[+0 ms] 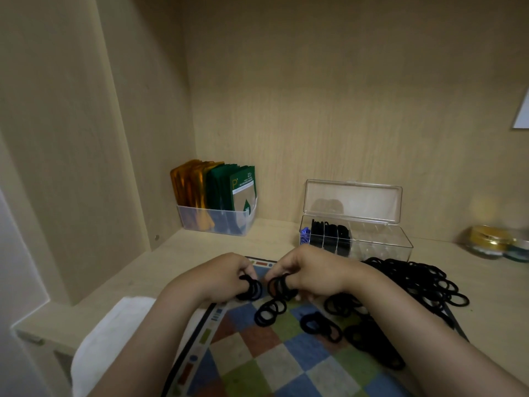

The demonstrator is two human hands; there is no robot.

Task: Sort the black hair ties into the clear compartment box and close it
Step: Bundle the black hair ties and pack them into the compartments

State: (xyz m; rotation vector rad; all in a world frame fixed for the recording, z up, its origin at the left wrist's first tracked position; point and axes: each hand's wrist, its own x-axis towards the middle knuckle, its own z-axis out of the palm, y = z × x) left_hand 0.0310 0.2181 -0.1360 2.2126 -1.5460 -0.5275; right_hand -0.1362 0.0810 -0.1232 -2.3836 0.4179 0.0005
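Black hair ties: main pile on the right of the checkered mat and the table, just in front of the box; smaller clusters on the mat below the hands.
Left hand: fingers curled, gripping a small bunch of ties.
Right hand: fingers curled, gripping a second bunch, close beside the first.
Clear compartment box: rear right of the table; lid standing upright; three compartments near the left end hold black ties, and the end compartment holds a blue item.
Obstruction: the right hand overlaps the box's front-left corner; the right forearm covers part of the pile.
Surroundings: clear bin of orange and green sachets at rear left; white cloth left of the mat; jars at far right.
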